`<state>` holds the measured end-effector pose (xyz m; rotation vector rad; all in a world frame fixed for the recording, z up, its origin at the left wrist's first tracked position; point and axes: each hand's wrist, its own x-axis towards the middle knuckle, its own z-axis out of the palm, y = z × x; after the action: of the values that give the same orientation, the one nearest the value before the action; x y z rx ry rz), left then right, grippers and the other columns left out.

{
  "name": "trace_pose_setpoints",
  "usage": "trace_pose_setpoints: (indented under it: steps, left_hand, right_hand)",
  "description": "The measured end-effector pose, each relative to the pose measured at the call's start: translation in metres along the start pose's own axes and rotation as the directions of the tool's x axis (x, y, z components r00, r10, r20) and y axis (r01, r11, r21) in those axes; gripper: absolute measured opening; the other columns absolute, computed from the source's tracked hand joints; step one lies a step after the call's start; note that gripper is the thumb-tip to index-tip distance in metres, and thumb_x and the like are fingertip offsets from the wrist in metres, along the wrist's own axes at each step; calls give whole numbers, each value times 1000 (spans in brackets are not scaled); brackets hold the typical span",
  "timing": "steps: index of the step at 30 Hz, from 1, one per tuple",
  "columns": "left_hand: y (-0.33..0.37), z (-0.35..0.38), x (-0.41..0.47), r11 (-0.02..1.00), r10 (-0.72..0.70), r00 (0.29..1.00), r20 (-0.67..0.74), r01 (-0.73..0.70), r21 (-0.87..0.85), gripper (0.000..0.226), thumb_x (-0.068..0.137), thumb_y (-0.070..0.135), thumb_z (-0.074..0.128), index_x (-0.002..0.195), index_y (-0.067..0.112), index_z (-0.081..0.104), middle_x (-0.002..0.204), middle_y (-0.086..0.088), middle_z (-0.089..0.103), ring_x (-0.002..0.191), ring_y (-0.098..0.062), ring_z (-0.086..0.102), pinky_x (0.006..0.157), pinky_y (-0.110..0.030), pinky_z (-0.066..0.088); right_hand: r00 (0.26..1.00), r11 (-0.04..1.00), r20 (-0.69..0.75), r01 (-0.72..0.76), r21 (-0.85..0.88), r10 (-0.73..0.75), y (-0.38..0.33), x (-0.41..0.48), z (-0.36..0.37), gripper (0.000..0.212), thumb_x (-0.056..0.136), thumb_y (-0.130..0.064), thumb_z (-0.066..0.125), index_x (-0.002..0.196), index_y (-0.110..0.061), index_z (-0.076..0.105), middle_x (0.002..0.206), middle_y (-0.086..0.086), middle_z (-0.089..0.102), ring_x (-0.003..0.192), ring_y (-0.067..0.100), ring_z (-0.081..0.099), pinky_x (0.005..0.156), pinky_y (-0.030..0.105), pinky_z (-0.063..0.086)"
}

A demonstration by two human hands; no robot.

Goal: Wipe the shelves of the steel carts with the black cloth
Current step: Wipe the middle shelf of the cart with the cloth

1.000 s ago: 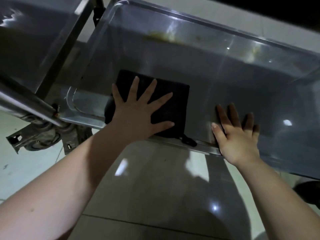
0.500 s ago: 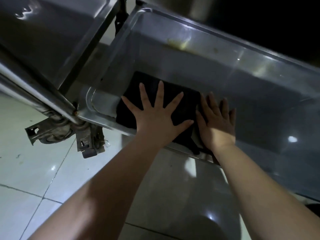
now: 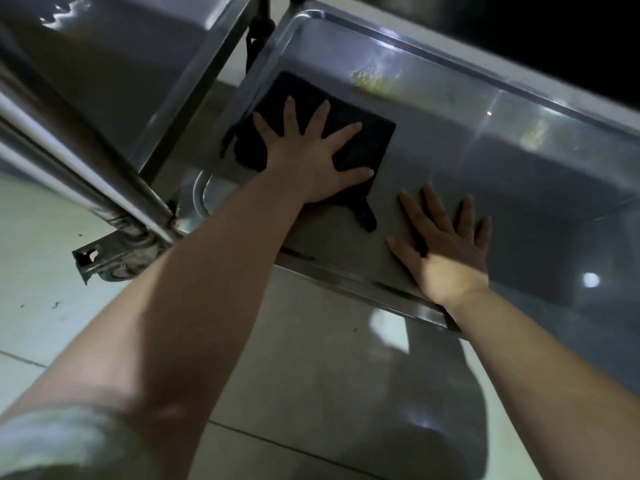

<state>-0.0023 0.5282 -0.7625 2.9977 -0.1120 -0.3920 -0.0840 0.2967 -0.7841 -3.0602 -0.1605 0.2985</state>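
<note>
1. Landmark: the front rim (image 3: 346, 282) of the steel shelf (image 3: 519, 209).
2. The black cloth (image 3: 367, 140) lies flat on the shelf floor, well in from the front rim at its left end. Its far corner is close to the back wall.
3. The left hand (image 3: 311, 157) is flat on the cloth with fingers straight and splayed. The palm presses down and nothing is grasped.
4. The right hand (image 3: 446, 247) is released and lies flat on bare steel just inside the front rim, fingers straight. It is not touching the cloth. The cloth's hanging loop (image 3: 367, 216) trails toward the rim between the two hands.
5. Change: half a second ago the cloth sat against the front rim and the right hand touched its right edge. The cloth has since been pushed away from the rim, and the right hand has come off it.
6. Reading: this looks like a one-handed stroke running from rim to back. The right hand probably only braces.
7. A yellowish residue (image 3: 375, 84) sits along the back wall, farther from the rim than the cloth, and looks not yet reached. A second patch (image 3: 533, 136) lies farther along toward the rim's right end.
8. The neighbouring cart's shelf (image 3: 114, 64) is past the rim's left end. I cannot tell whether it has been wiped.
</note>
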Motion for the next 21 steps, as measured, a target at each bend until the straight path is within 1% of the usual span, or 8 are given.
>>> trace_pose_setpoints:
  steps: [2, 5, 8, 11, 14, 16, 19, 21]
  left_hand:
    - [-10, 14, -42, 1000, 8, 1000, -12, -8, 22, 82, 73, 93, 13, 146, 60, -5, 164, 7, -12, 146, -43, -15, 105, -77, -5]
    - [-26, 28, -108, 999, -32, 999, -3, 32, 13, 75, 75, 89, 11, 143, 63, -10, 162, 11, -16, 147, -39, -16, 106, -74, -7]
    - [-32, 30, -126, 997, -62, 998, 15, 61, 46, 73, 75, 88, 6, 140, 64, -15, 161, 10, -20, 146, -39, -15, 107, -74, -10]
    - [-27, 29, -98, 997, -58, 998, 26, 56, 54, 76, 73, 90, 7, 139, 64, -18, 160, 8, -26, 144, -43, -22, 105, -77, -8]
    - [-24, 22, -46, 999, -9, 1000, -28, 11, 47, 81, 72, 92, 9, 143, 61, -13, 162, 5, -22, 144, -44, -23, 101, -80, -9]
    - [-20, 11, -2, 1000, -3, 999, -37, 5, 29, 84, 72, 93, 13, 146, 59, -7, 163, 2, -17, 144, -44, -21, 100, -80, -11]
    - [-7, -12, 44, 998, -56, 998, 3, 56, -21, 88, 75, 92, 20, 150, 53, -3, 164, -1, -12, 146, -42, -18, 103, -78, -10]
    - [3, -21, 53, 993, -118, 992, 33, 119, -28, 92, 76, 91, 23, 152, 47, -3, 164, -3, -11, 147, -42, -14, 105, -77, -9]
  right_hand:
    - [1000, 1000, -10, -2, 0, 2, 0, 0, 0, 74, 75, -83, 14, 144, -62, -2, 161, -20, -3, 148, 37, -11, 116, 59, -7]
    - [999, 1000, -38, 3, 8, -2, 0, 0, 2, 78, 72, -83, 11, 146, -60, 1, 161, -20, -2, 148, 38, -9, 116, 59, -4]
    - [999, 1000, -50, -2, 21, 3, 1, -1, 5, 79, 72, -83, 12, 147, -58, 5, 161, -19, 0, 148, 38, -7, 116, 58, -4]
    - [998, 1000, -63, 0, 26, 1, 2, -1, 5, 76, 73, -83, 12, 146, -60, 5, 161, -20, 0, 148, 37, -6, 117, 57, -4]
    - [998, 1000, -65, 1, 12, 0, 2, 0, 7, 75, 74, -83, 12, 145, -60, 3, 161, -20, 1, 148, 37, -7, 117, 57, -4]
    - [999, 1000, -47, 3, -5, -3, 2, 1, 6, 75, 74, -82, 11, 145, -61, 0, 161, -20, -1, 148, 37, -8, 116, 57, -5]
    - [1000, 1000, -25, 10, -13, -10, 2, 1, 5, 75, 73, -82, 10, 144, -61, -4, 161, -19, -3, 147, 37, -11, 116, 58, -7]
    - [1000, 1000, -9, 5, -13, -5, 1, 2, 4, 78, 72, -83, 11, 145, -60, -4, 161, -19, -5, 147, 37, -12, 116, 59, -7]
